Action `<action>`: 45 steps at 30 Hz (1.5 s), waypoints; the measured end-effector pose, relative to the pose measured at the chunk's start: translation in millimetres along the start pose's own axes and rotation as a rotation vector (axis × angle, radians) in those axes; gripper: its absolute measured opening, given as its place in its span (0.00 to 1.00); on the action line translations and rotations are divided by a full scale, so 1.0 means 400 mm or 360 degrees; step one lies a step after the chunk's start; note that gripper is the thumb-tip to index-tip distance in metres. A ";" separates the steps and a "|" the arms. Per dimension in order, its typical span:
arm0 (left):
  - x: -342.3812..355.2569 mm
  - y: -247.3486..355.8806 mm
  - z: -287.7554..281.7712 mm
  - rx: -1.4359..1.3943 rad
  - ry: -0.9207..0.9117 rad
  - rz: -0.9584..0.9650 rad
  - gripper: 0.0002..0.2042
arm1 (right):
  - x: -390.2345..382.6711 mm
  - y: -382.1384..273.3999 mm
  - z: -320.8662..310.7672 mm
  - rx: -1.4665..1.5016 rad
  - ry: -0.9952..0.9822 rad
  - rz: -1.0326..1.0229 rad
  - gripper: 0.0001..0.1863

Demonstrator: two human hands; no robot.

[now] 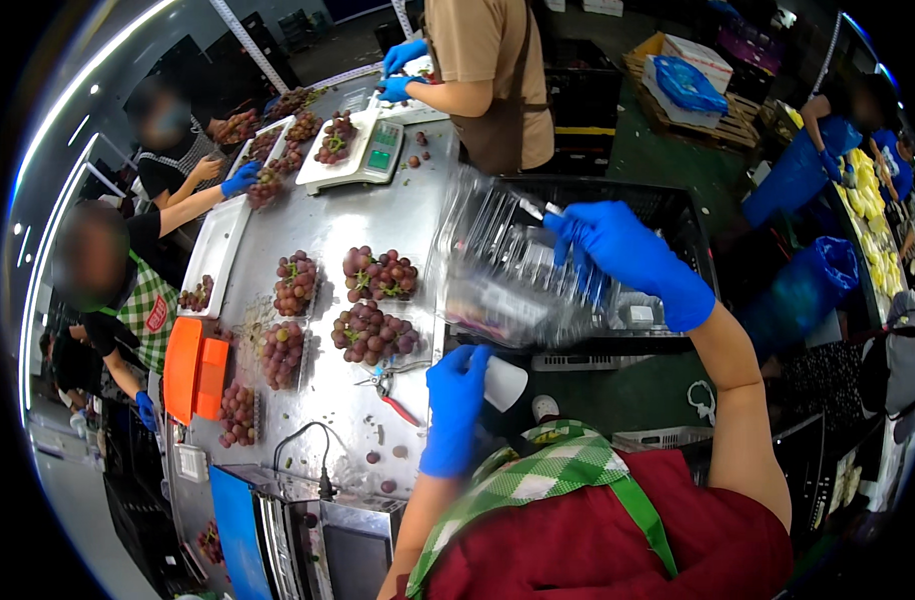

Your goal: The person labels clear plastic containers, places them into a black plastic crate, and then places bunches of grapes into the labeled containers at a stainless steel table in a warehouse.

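Gripping: the right hand (628,255) is pinching a clear plastic clamshell (513,275).
Left hand (456,395): is closing its fingers around a white label roll (506,383).

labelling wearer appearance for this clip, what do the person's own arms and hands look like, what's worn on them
Both hands wear bright blue, thin disposable gloves that end just past the wrist: the left hand and the right hand. Above the gloves both forearms are bare, with no sleeves, watch or bands in view. No markings show on the gloves.
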State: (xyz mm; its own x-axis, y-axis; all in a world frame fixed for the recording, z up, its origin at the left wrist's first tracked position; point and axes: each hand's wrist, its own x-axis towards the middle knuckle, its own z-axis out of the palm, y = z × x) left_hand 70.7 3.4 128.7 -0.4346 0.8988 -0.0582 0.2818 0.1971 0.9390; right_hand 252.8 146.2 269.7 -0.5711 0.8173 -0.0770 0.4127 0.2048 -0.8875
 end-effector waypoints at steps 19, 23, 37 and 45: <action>-0.123 -0.022 -0.003 -0.0338 -0.0144 0.0105 0.34 | -0.129 1.171 -0.111 -0.1358 -0.0152 0.0451 0.06; -0.087 0.030 0.016 -0.0554 -0.0192 -0.0022 0.31 | -0.077 1.151 -0.051 -0.1738 -0.0342 0.0596 0.12; -0.063 0.044 0.049 -0.0930 -0.0253 0.0057 0.39 | -0.026 0.244 0.288 0.0879 -0.0488 0.0445 0.12; -0.094 0.036 0.010 -0.0928 -0.0026 -0.0066 0.35 | -0.044 0.234 0.290 0.0660 -0.0950 0.0364 0.13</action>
State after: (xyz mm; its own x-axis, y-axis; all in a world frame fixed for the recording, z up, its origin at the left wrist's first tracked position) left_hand 94.6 -26.0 142.9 -0.4203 0.9019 -0.0996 -0.2547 -0.0119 0.9670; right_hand 219.2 88.5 135.5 -0.8389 0.3609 -0.4074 0.3338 -0.2501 -0.9089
